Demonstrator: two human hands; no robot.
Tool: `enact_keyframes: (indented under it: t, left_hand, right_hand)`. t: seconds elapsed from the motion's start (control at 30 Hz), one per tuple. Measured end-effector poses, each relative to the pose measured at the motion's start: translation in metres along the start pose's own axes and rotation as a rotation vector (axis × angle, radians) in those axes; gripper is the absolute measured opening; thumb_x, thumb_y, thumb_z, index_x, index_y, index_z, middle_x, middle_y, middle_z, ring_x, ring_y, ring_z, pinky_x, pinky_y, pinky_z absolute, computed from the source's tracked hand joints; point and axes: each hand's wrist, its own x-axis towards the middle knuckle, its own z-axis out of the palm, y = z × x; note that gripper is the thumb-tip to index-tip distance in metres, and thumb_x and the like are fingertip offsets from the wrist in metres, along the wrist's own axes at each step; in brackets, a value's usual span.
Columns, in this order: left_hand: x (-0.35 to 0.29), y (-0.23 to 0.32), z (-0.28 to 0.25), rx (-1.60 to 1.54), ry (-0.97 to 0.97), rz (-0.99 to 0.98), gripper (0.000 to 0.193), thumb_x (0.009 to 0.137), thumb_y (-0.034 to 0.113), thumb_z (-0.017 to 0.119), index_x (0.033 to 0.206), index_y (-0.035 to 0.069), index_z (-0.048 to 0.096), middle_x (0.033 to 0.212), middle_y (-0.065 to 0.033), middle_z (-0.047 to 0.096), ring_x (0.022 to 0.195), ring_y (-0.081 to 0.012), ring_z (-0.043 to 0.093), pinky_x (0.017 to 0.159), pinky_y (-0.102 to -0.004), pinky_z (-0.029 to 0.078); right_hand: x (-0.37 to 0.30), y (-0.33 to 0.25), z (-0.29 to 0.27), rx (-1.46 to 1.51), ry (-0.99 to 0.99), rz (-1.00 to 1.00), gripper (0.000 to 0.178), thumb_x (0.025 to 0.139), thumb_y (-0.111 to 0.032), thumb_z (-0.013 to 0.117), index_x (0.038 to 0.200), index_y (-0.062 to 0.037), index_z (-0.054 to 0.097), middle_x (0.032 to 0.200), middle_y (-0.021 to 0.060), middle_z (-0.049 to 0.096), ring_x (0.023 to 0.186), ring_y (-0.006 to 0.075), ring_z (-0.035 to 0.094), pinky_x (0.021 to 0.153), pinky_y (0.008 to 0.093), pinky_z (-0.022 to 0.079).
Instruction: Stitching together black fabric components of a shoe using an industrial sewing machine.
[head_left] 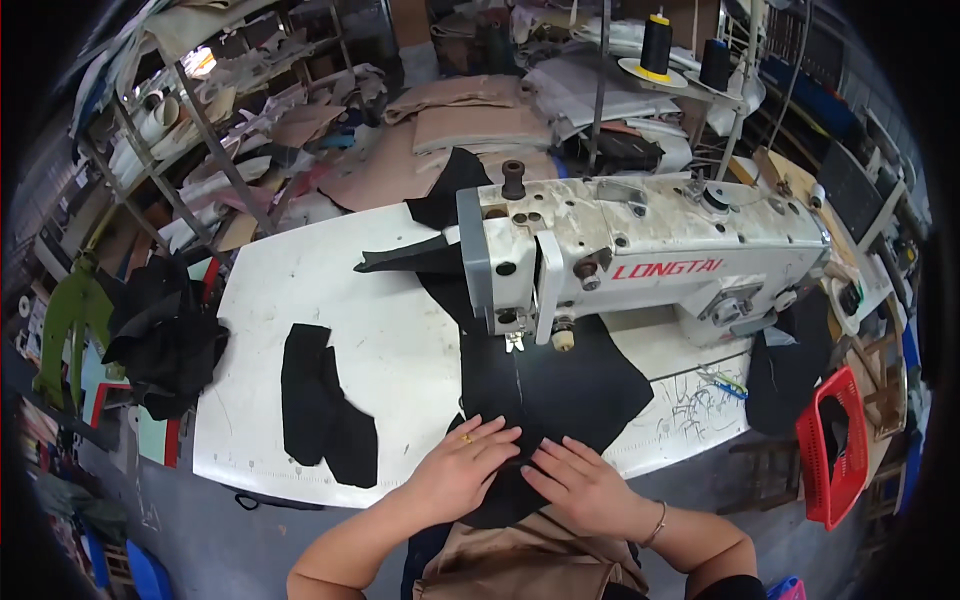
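Black fabric (pixel 560 385) lies under the presser foot (pixel 514 342) of a white sewing machine (pixel 650 235) and hangs over the table's front edge toward my lap. My left hand (pixel 462 468) rests on its near part, fingers stretched out and a ring on one of them. Close beside it, my right hand (pixel 580 488) lies on the same fabric with fingers extended and a bracelet at the wrist. Between the fingertips there is a small gap. A pale line runs along the cloth from the presser foot toward my hands. More of the black cloth spreads behind the machine's head.
Cut black pieces (pixel 328 405) lie on the white table (pixel 260 290) at left. Dark cloth (pixel 168 335) is heaped beyond its left edge. Small blue-green thread snips (pixel 722 382) lie at right, near a red basket (pixel 835 450). Thread cones (pixel 656 48) stand above; fabric stacks (pixel 480 125) fill the back.
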Motion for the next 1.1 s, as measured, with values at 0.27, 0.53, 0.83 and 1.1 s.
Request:
enact_keyframes:
  t: [0.27,0.53,0.83,1.1]
  left_hand:
    - [0.001,-0.003,0.006,0.178,-0.04,0.117,0.03,0.075,0.002,0.06,0.105,0.005,0.063,0.126,-0.0109,0.058,0.122,-0.0265,0.053,0.107,-0.0425,0.037]
    - [0.016,-0.025,0.001,0.143,-0.107,0.152,0.029,0.08,0.006,0.057,0.108,0.005,0.06,0.128,-0.0119,0.056,0.125,-0.0272,0.049,0.11,-0.0422,0.033]
    - [0.036,-0.051,-0.018,0.066,-0.25,0.153,0.028,0.084,0.004,0.055,0.111,0.005,0.06,0.13,-0.0111,0.055,0.127,-0.0271,0.047,0.11,-0.042,0.033]
    - [0.054,-0.069,-0.028,0.066,-0.276,0.176,0.024,0.086,0.004,0.054,0.109,0.007,0.059,0.128,-0.0085,0.057,0.124,-0.0254,0.049,0.11,-0.0417,0.035]
  right_hand:
    - [0.004,0.004,0.0,0.041,0.024,0.015,0.035,0.073,-0.011,0.061,0.108,-0.0082,0.064,0.108,0.0098,0.06,0.115,0.0282,0.056,0.102,0.0449,0.04]
    - [0.015,0.017,0.002,0.032,0.003,-0.002,0.035,0.078,-0.016,0.058,0.111,-0.0052,0.061,0.111,0.0139,0.059,0.114,0.0299,0.055,0.101,0.0449,0.039]
    - [0.034,0.028,0.003,0.002,0.023,0.014,0.041,0.071,-0.008,0.06,0.113,-0.0082,0.063,0.108,0.0081,0.06,0.108,0.025,0.058,0.102,0.0421,0.041]
    - [0.05,0.041,0.005,-0.048,0.022,-0.023,0.035,0.075,-0.009,0.058,0.11,-0.0082,0.063,0.106,0.0074,0.061,0.107,0.0244,0.058,0.1,0.0416,0.041]
